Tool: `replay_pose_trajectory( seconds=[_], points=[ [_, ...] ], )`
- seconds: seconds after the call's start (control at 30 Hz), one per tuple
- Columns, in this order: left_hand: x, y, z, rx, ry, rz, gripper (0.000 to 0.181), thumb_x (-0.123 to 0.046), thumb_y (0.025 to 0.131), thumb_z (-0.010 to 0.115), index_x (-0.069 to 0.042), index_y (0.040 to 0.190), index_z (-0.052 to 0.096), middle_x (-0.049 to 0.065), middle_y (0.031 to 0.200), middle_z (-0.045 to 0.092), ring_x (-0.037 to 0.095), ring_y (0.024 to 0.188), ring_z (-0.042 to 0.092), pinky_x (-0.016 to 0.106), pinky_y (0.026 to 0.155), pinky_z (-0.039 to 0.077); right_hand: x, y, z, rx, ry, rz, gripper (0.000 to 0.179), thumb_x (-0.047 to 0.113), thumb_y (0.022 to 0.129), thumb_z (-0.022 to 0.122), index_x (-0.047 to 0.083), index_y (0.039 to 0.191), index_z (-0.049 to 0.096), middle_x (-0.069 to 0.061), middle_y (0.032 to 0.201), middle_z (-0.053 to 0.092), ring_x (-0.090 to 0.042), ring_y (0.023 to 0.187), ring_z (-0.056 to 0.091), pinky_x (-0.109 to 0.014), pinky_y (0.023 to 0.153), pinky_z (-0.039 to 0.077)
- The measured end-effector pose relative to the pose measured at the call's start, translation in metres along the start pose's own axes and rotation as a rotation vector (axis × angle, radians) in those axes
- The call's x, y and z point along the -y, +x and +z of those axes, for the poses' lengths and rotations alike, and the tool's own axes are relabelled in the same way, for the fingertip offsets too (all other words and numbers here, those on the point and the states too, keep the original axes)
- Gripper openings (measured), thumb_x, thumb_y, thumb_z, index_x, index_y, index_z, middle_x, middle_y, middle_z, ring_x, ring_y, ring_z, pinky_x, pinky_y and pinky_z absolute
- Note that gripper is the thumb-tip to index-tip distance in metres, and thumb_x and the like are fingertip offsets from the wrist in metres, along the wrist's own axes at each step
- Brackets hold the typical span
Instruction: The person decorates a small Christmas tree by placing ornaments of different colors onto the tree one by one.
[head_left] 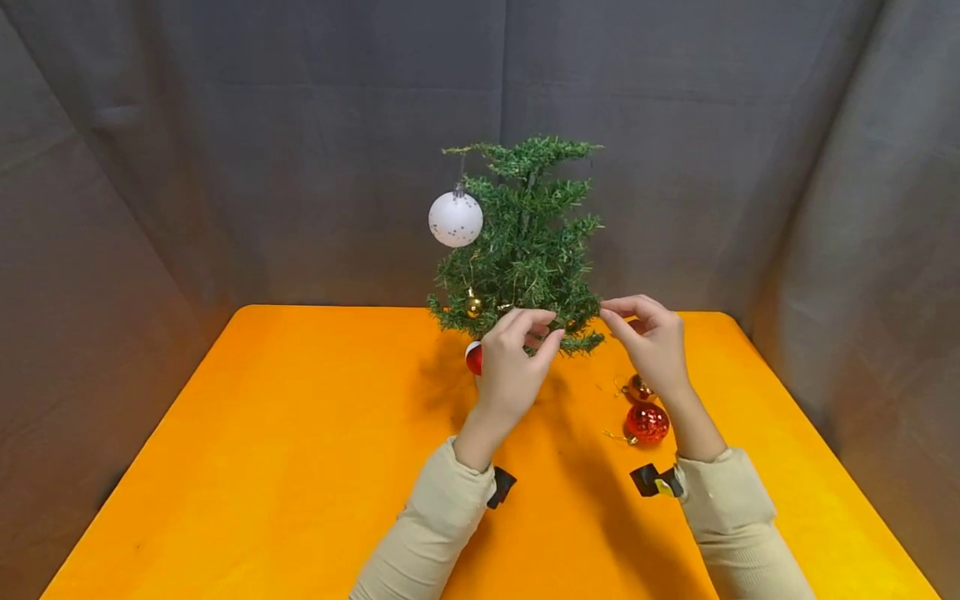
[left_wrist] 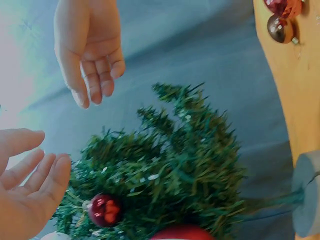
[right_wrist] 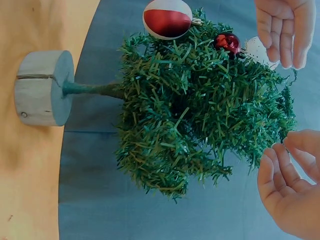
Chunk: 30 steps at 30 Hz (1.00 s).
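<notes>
Two hands of mine reach up at one small tree (head_left: pixel 536 225), which stands beyond my left hand (head_left: pixel 515 358) and to the left of my right hand (head_left: pixel 654 346). My left fingers curve loosely, with a clear gap to the thumb and nothing seen in it. My right thumb and first fingertip come close together at the edge of the branches; I cannot tell whether they pinch anything thin.

Three balls hang to the left of my left hand: one white ball (head_left: pixel 456 219) farthest up, one gold ball (head_left: pixel 473 304) just above, and one red-and-white ball (right_wrist: pixel 167 20), partly behind the hand in the head view. The wrist views show one small red ball (left_wrist: pixel 105 210) on the tree between my hands' sides; I cannot tell whether it is the gold one.

Two more balls lie just below my right hand on one orange table (head_left: pixel 300 433): one coppery ball (head_left: pixel 640 387) and, nearer me, one large red ball (head_left: pixel 647 423). One round stand (right_wrist: pixel 42 92) holds the tree, lower than both hands.
</notes>
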<state>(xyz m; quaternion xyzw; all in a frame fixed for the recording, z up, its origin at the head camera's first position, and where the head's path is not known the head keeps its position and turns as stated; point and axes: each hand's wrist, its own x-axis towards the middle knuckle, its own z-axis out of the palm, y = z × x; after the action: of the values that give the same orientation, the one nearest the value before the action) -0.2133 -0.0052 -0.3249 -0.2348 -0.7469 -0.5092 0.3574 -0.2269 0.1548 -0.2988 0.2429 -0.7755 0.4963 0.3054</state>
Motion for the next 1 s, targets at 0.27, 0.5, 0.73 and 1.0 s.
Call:
replay_pose_trajectory(
  seconds=[0.27, 0.5, 0.73, 1.0],
  points=[
    [0.007, -0.009, 0.012, -0.05, 0.049, -0.051, 0.022, -0.004, 0.079, 0.067, 0.005, 0.098, 0.062, 0.013, 0.083, 0.061, 0.019, 0.069, 0.06, 0.016, 0.064, 0.047, -0.006, -0.006, -0.004, 0.017, 0.003, 0.027, 0.009, -0.013, 0.078, 0.059, -0.017, 0.086, 0.062, -0.025, 0.081, 0.06, -0.003, 0.062, 0.052, -0.011, 0.057, 0.044],
    [0.012, -0.015, 0.024, -0.061, 0.076, -0.098, 0.029, -0.005, 0.08, 0.067, 0.007, 0.105, 0.06, 0.016, 0.091, 0.062, 0.023, 0.077, 0.061, 0.019, 0.068, 0.049, -0.014, -0.012, -0.008, 0.039, -0.014, 0.059, 0.01, -0.013, 0.079, 0.059, -0.017, 0.087, 0.062, -0.026, 0.081, 0.06, 0.003, 0.065, 0.053, -0.01, 0.059, 0.044],
    [0.012, -0.014, 0.031, -0.062, 0.099, -0.114, 0.032, -0.006, 0.081, 0.065, 0.007, 0.11, 0.058, 0.016, 0.101, 0.061, 0.022, 0.075, 0.061, 0.018, 0.061, 0.049, -0.047, -0.023, -0.015, 0.06, -0.046, 0.073, 0.01, -0.009, 0.079, 0.061, -0.012, 0.088, 0.064, -0.022, 0.081, 0.062, 0.0, 0.065, 0.054, -0.011, 0.057, 0.045],
    [0.014, -0.013, 0.034, -0.098, 0.264, -0.084, 0.028, -0.011, 0.082, 0.065, -0.001, 0.107, 0.063, 0.006, 0.081, 0.063, 0.009, 0.051, 0.051, 0.016, 0.041, 0.032, -0.062, -0.034, -0.024, 0.103, -0.069, 0.118, 0.011, -0.003, 0.082, 0.061, -0.009, 0.09, 0.065, -0.019, 0.083, 0.062, -0.011, 0.061, 0.056, -0.013, 0.052, 0.045]
  ],
)
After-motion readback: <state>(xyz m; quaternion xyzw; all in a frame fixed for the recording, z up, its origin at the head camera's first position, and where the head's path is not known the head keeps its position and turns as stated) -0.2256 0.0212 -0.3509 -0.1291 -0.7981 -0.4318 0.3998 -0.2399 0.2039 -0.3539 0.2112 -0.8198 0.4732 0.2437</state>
